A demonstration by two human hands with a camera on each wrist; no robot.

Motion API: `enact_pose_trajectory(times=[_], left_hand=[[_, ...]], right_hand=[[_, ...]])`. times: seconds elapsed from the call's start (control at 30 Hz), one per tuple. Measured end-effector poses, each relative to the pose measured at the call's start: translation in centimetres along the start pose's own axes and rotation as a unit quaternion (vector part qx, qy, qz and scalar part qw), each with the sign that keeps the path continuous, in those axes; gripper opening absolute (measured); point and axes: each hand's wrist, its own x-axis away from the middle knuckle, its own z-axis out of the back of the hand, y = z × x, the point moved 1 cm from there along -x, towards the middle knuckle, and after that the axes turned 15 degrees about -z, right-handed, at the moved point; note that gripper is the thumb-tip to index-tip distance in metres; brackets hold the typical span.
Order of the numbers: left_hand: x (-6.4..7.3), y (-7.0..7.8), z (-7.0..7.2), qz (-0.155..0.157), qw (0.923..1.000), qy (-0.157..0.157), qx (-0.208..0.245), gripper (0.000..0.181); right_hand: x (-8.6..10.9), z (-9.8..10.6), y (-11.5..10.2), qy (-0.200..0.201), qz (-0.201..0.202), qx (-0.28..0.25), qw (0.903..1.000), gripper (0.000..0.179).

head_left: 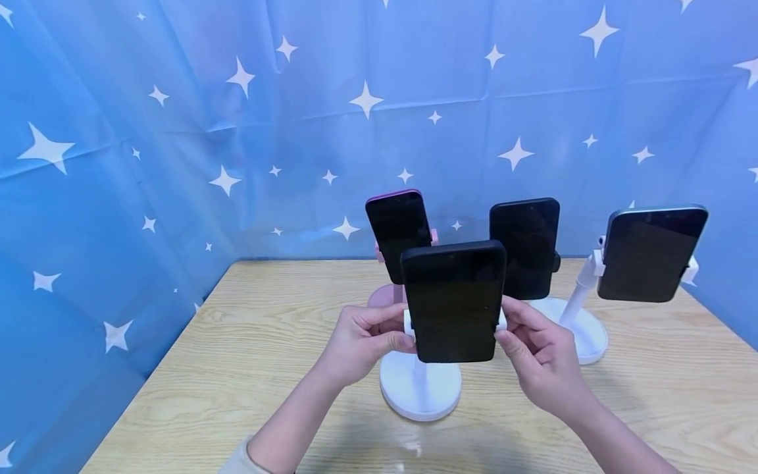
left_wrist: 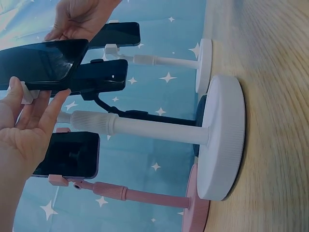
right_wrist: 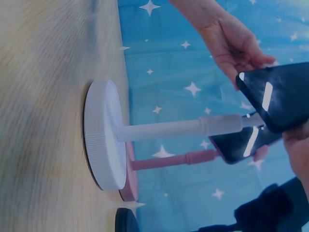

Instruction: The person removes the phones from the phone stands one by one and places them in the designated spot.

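A black phone (head_left: pixel 456 306) sits upright in the clamp of a white phone stand, screen towards me. My left hand (head_left: pixel 364 342) pinches the white clamp arm (left_wrist: pixel 31 94) at the phone's left edge between thumb and fingers. On the opposite edge, the thumb and fingers of my right hand (head_left: pixel 545 362) grip the other clamp arm (head_left: pixel 501 320). The stand's round white base (head_left: pixel 420 395) rests on the table, and its post (left_wrist: pixel 159 130) rises behind the phone.
Behind on the left stands a pink phone stand (left_wrist: pixel 154 197) holding a purple-edged phone (head_left: pixel 398 224). A black stand (left_wrist: pixel 159 117) with a dark phone (head_left: pixel 524 247) is farther back. At right, another white stand (head_left: pixel 583 332) carries a phone (head_left: pixel 651 253). A blue star-patterned curtain (head_left: pixel 308 145) borders the wooden table (head_left: pixel 249 368).
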Motion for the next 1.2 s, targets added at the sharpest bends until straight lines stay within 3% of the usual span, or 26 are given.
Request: enact_pose_trajectory(times=[0.37, 0.7, 1.03, 1.2], left_hand=[[0.51, -0.44, -0.16, -0.037, 0.9991, -0.012, 0.021, 0.061], [0.26, -0.23, -0.26, -0.01, 0.9998, -0.018, 0.005, 0.05], [0.45, -0.28, -0.23, -0.017, 0.9996, -0.025, 0.003, 0.05], [0.37, -0.08, -0.13, -0.003, 0.9998, -0.019, -0.003, 0.046]], right_hand=[[0.3, 0.31, 0.18, -0.014, 0.028, -0.047, 0.9984, 0.036], [0.46, 0.52, 0.04, -0.012, 0.019, -0.042, 0.9988, 0.036], [0.69, 0.67, -0.11, -0.021, 0.009, -0.029, 0.9993, 0.036], [0.66, 0.6, -0.13, -0.025, 0.007, -0.043, 0.9987, 0.036]])
